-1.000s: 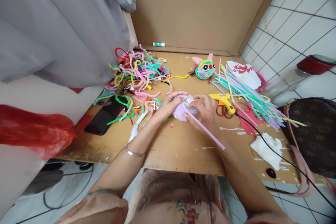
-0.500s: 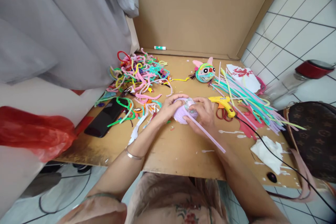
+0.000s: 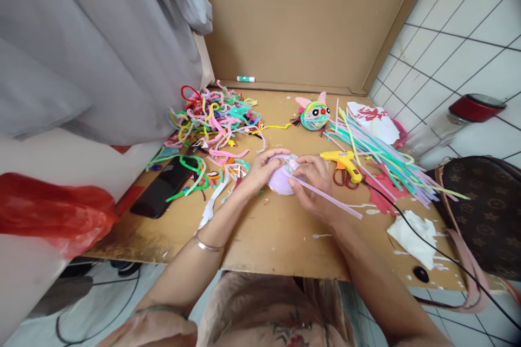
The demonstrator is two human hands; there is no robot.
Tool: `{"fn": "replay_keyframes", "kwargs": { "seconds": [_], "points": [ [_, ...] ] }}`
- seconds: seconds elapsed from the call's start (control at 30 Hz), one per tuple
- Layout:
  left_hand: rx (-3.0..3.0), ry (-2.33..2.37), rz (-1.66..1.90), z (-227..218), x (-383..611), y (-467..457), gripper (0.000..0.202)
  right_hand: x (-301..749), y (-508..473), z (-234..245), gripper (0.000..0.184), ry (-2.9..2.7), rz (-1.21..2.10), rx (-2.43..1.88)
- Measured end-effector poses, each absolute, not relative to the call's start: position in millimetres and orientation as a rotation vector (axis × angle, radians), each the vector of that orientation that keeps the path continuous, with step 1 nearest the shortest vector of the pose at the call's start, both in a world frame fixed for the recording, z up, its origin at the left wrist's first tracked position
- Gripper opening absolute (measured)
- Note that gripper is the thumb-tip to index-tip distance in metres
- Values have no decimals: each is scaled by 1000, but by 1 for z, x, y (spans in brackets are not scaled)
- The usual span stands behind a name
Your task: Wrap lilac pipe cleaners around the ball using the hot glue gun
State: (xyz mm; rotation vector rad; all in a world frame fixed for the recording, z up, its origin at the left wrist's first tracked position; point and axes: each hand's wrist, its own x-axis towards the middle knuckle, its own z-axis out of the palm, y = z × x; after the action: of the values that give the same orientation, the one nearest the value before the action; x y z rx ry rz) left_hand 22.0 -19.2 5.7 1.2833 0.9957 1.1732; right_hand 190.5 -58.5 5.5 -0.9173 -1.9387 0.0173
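Observation:
A ball wrapped in rows of lilac pipe cleaner [image 3: 279, 179] is held above the table between my two hands. A whitish, see-through patch shows at its upper right. My left hand [image 3: 262, 169] is closed around the ball's left side, thumb on top. With the fingers of my right hand [image 3: 314, 180], I pinch a lilac pipe cleaner [image 3: 336, 204] where it meets the ball. Its long free end sticks out to the right, across my right wrist. Beyond my hands stands a finished-looking striped ball [image 3: 315, 115] with pink ears, eyes and a red nose.
A tangled heap of pipe cleaners [image 3: 220, 114] and a black phone [image 3: 163, 190] lie to the left. To the right are a yellow glue gun [image 3: 344, 164] with a black cable, straight pipe cleaners [image 3: 378, 154], a crumpled tissue [image 3: 415, 238], a bottle [image 3: 439, 124] and a brown bag [image 3: 484, 211].
The free end of the lilac pipe cleaner has swung upward and to the right. Both hands stay on the ball, with the right fingers slightly shifted. The view has moved a little.

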Motion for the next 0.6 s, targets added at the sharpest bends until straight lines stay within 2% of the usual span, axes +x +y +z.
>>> {"fn": "replay_keyframes", "kwargs": {
  "seconds": [0.6],
  "points": [
    [1365, 1036, 1254, 2, 24, -18, 41, 188, -53, -5, 6, -1942, -33, -904]
  ]
}}
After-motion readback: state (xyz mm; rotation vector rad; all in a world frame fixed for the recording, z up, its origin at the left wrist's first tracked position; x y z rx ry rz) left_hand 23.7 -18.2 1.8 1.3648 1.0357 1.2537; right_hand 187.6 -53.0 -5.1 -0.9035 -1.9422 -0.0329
